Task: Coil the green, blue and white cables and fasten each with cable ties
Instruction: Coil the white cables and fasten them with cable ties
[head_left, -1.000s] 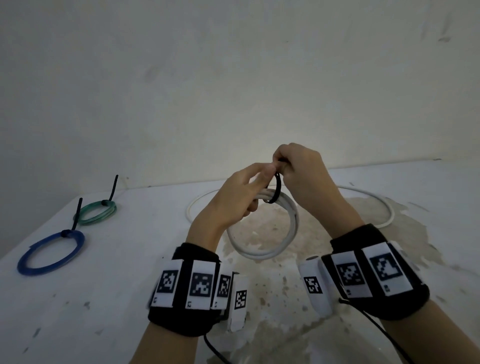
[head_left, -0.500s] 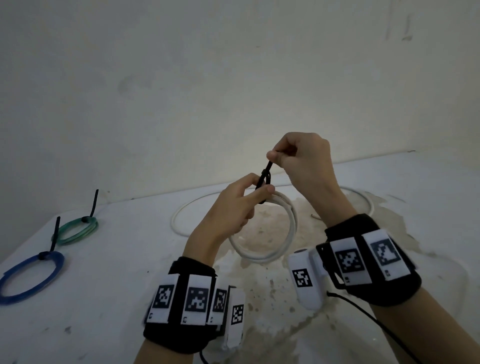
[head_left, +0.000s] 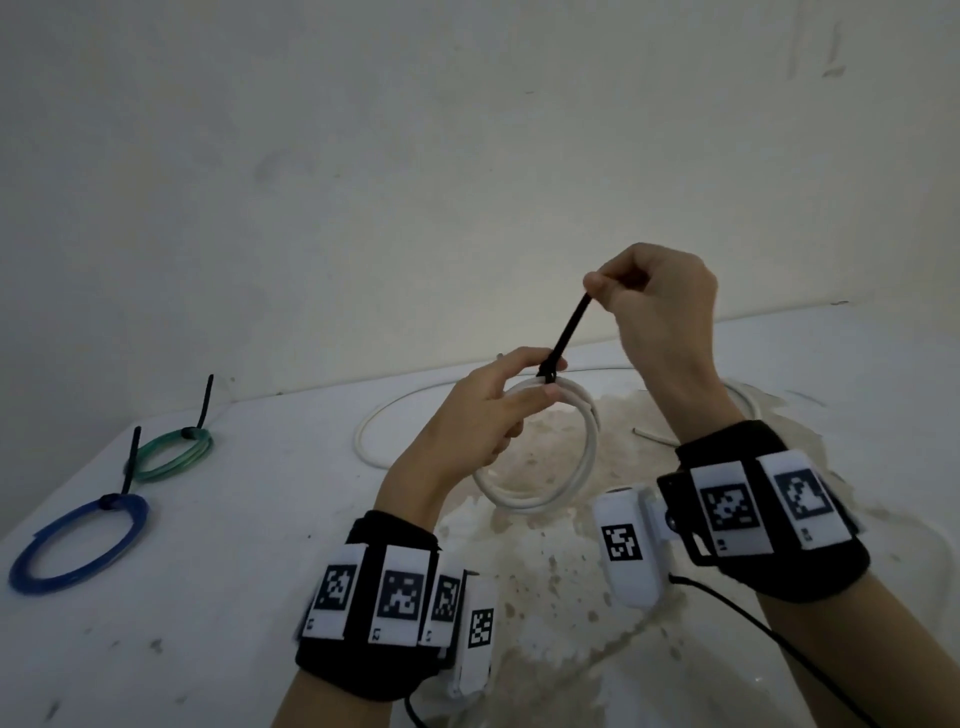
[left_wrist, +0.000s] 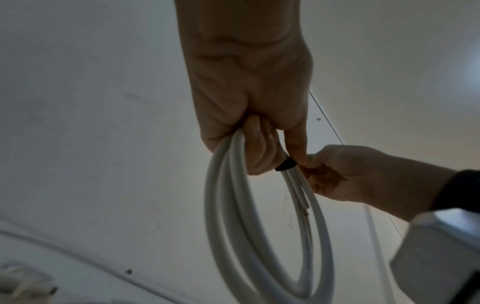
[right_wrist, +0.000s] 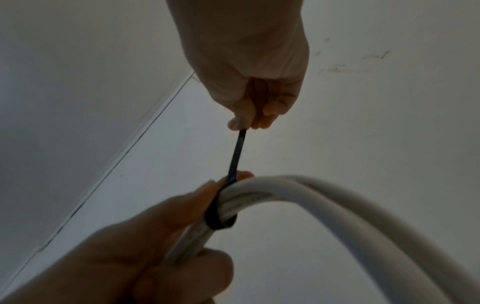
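Observation:
My left hand grips the top of a white cable coil held upright above the table. A black cable tie loops round the coil's strands at my left fingertips, snug against them. My right hand pinches the tie's free tail, stretched taut up and to the right. In the left wrist view the white coil hangs from my fingers with the tie's band round it. The right wrist view shows the tail running down to the band on the coil.
A green coil and a blue coil, each with a black tie sticking up, lie at the table's left. Loose white cable lies on the stained white table behind my hands. A wall stands close behind.
My right hand has pulled the tie's tail up and to the right, away from the coil. The tie's wide loop has drawn tight round the strands. My left hand keeps its hold.

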